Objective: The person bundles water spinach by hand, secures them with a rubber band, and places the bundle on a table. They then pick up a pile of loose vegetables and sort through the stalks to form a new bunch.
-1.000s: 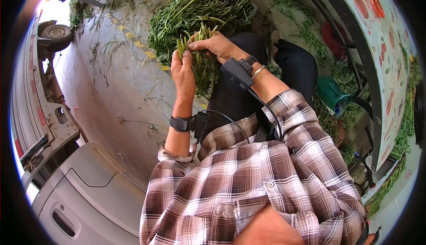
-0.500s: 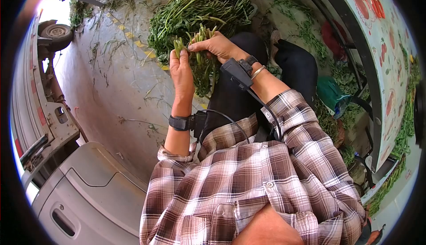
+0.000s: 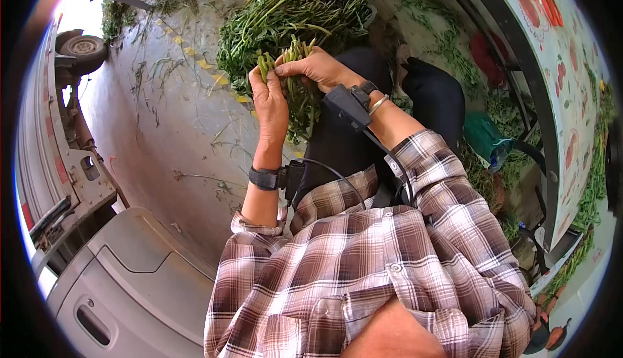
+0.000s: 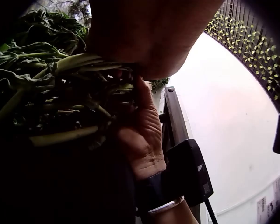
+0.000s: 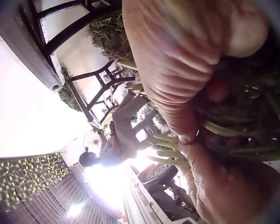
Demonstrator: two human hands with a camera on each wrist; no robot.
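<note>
Both hands hold leafy green stems in front of the lap. The left hand [image 3: 270, 108] pinches a small cluster of stems [image 3: 265, 63] between thumb and fingers, cut ends upward. Beside it, the right hand [image 3: 322, 69] grips a bunch of greens [image 3: 300, 115], its leaves hanging below. The right thumb reaches across to the left fingertips. In the right wrist view, stem ends [image 5: 165, 154] poke out where the two hands meet. Dark leaves and pale stems [image 4: 77, 63] fill the left side of the left wrist view, with the right hand [image 4: 142, 135] beyond them.
A large heap of greens [image 3: 279, 17] lies just past the hands. At right stands a table with a patterned top [image 3: 571, 92], a green bag [image 3: 483, 139] below it. A vehicle [image 3: 130, 280] flanks the left. Another person [image 5: 119, 133] is in the background.
The left hand shifted slightly left with its stems, then came back toward the right hand. The right hand has stayed nearly still. Something reddish-brown and dark has come into view at the lower right edge.
</note>
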